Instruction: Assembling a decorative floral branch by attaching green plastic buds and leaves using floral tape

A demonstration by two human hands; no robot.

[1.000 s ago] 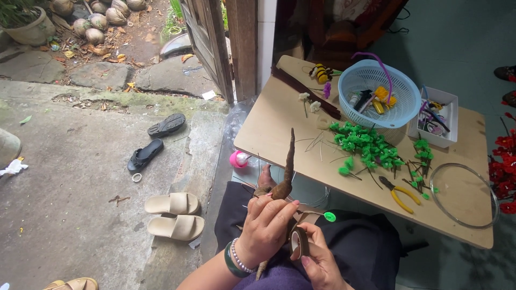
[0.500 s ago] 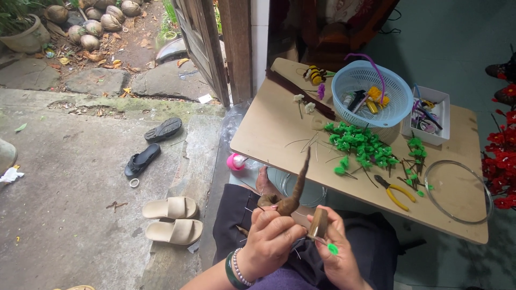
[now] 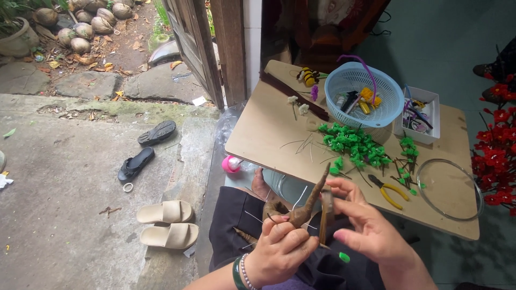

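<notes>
Gripping a rough brown twig (image 3: 306, 207) in my closed left hand (image 3: 279, 249), my right hand (image 3: 365, 228) pinches brown tape (image 3: 324, 215); a round blue plastic basket (image 3: 344, 115) sits upper right.

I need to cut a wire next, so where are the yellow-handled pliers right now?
In the head view, the yellow-handled pliers lie on the board, right of centre, between the green leaf pile and the wire ring.
</notes>
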